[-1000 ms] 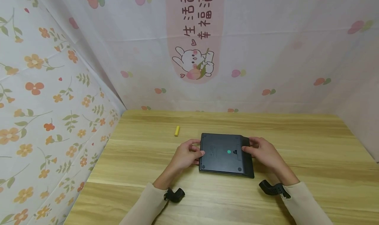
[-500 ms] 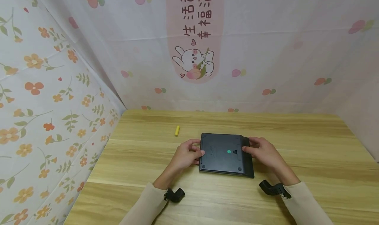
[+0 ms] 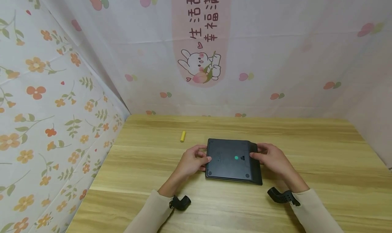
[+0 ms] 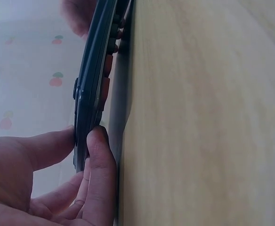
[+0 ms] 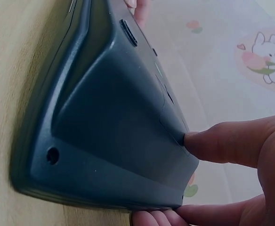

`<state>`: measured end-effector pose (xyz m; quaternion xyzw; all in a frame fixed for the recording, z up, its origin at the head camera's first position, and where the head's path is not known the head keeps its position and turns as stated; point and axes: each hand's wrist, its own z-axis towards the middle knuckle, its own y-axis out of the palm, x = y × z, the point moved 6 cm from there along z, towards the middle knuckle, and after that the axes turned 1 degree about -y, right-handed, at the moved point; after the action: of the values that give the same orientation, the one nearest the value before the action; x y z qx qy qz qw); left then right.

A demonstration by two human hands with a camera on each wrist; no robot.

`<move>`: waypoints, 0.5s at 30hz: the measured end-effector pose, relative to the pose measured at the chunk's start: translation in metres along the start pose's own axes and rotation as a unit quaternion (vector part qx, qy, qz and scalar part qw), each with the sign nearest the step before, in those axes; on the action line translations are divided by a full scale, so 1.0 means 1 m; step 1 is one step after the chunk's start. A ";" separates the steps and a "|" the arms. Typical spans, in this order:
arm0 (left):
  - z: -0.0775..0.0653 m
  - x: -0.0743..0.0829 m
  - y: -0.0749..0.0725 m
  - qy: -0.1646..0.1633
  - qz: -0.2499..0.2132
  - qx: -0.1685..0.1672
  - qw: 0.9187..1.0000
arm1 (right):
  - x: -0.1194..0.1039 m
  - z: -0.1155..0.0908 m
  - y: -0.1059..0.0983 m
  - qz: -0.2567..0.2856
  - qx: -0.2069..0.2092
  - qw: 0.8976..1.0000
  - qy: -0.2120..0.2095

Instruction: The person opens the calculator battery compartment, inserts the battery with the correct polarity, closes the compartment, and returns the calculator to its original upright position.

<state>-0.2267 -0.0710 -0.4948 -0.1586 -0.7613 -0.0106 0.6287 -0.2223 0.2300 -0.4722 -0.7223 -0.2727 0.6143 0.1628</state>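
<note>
A dark calculator is held face down just over the table. Its back shows a small green round sticker and a battery cover near the raised end. In the left wrist view, orange and dark keys stick out from its underside towards the table. My left hand pinches the left edge, thumb on the back and fingers beneath. At the thicker right end, my right hand grips it with the thumb pressed at the battery cover and fingers underneath.
A yellow cylindrical battery lies on the wooden table behind my left hand. Patterned cloth hangs along the far and left sides. Black wrist straps with camera mounts sit on both forearms.
</note>
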 end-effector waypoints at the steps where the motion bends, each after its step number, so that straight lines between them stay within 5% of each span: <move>1: 0.000 0.000 0.000 0.000 0.000 0.000 1.000 | 0.000 0.000 0.000 0.000 0.000 1.000 -0.001; 15: 0.000 0.001 0.001 -0.003 0.001 -0.001 1.000 | -0.001 0.000 -0.001 0.003 -0.014 1.000 -0.011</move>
<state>-0.2264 -0.0704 -0.4939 -0.1601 -0.7630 -0.0099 0.6262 -0.2223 0.2302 -0.4709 -0.7183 -0.2808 0.6191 0.1480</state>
